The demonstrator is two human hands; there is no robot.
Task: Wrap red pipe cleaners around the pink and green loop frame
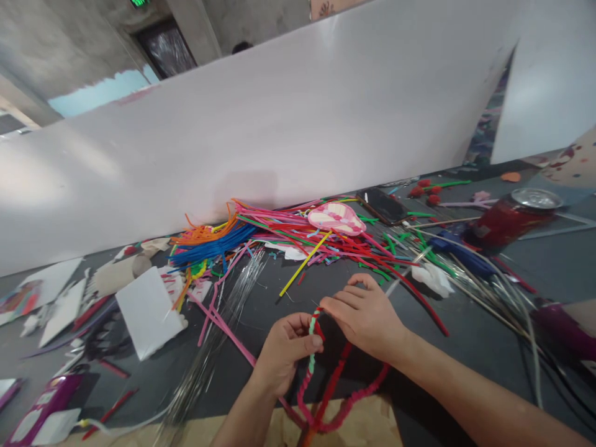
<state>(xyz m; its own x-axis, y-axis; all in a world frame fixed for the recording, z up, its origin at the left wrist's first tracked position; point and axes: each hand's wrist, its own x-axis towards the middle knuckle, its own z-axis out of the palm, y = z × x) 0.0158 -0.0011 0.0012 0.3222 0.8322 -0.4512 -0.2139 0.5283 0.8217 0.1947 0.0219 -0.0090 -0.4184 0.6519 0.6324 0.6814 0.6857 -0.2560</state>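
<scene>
My left hand pinches the top of a red fuzzy pipe-cleaner loop where a pale green strand is wound around it. My right hand grips the same loop just to the right of the left hand, fingers curled over the red strand. The loop hangs down toward me over the dark table and a brown paper sheet. Behind the hands lies a heap of coloured pipe cleaners with a loose yellow one lying nearest.
A white partition closes the far side. A red can, a phone and a blue tool sit at the right. White cards, silver wires and a purple packet lie at the left.
</scene>
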